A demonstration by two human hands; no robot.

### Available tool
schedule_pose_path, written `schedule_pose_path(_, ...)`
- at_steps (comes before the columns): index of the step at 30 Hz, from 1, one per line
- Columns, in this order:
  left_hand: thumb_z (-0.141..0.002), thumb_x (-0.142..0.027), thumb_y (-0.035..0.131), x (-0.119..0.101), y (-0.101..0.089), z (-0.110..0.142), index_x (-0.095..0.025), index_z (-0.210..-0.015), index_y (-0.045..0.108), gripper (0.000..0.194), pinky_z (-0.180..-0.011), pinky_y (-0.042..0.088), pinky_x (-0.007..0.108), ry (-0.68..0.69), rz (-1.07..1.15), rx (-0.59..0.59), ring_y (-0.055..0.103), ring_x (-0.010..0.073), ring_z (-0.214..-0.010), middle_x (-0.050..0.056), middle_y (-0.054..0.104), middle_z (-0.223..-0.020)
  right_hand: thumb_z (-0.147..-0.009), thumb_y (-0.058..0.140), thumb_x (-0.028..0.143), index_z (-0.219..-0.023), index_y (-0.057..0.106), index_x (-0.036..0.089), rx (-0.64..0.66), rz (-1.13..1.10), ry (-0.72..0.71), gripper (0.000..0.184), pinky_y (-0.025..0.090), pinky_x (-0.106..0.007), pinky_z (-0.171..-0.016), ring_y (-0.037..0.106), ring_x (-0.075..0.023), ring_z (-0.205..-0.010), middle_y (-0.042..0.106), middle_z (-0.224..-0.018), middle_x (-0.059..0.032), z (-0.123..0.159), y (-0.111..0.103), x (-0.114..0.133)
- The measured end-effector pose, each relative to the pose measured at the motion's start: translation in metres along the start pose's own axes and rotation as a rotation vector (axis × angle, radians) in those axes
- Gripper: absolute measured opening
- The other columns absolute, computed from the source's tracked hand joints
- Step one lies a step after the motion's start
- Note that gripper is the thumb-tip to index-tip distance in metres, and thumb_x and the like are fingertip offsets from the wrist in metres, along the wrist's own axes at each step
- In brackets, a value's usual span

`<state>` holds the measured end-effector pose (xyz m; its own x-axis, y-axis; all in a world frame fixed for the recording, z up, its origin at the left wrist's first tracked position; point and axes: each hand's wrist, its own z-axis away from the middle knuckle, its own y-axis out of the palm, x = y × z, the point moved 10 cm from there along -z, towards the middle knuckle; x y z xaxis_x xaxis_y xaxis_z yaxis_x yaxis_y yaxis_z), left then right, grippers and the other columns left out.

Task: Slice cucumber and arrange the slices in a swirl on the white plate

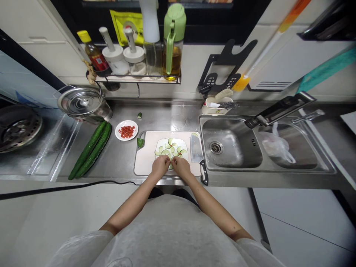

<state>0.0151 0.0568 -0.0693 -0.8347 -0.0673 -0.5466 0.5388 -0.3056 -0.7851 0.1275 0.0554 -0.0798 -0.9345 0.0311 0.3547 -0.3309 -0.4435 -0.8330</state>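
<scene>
A white plate (162, 142) with several cucumber slices (170, 147) sits on a pale cutting board (144, 159) at the counter's front. My left hand (160, 166) and my right hand (181, 166) rest side by side at the plate's near rim, fingers bent and pinched on slices between them. A cleaver (197, 149) lies on the board's right side, its black handle toward me. A green cucumber end (140, 142) lies at the board's far left corner.
Two whole cucumbers (91, 148) lie left of a small dish of chopped red chili (126, 131). A lidded steel pot (83, 104) and a stove are at left. A double sink (232, 146) is right, with a plastic bag (275, 145). A condiment rack (139, 76) hangs behind.
</scene>
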Motion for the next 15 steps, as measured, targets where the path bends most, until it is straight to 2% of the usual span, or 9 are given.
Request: schedule_pose_path(15,-0.083,-0.026,0.053,0.0019,-0.0046,0.0001,-0.02,-0.084,0.064,0.013,-0.072,0.041,0.027,0.001,0.034,-0.015,0.058,0.0171,-0.081,0.004,0.065,-0.083,-0.092,0.043,0.031,-0.095,0.063,0.021,-0.006,-0.034,-0.003,0.023,0.03,-0.024,-0.061,0.059,-0.0171,-0.082,0.068,-0.089,-0.0051,0.0028,-0.0067,0.0011)
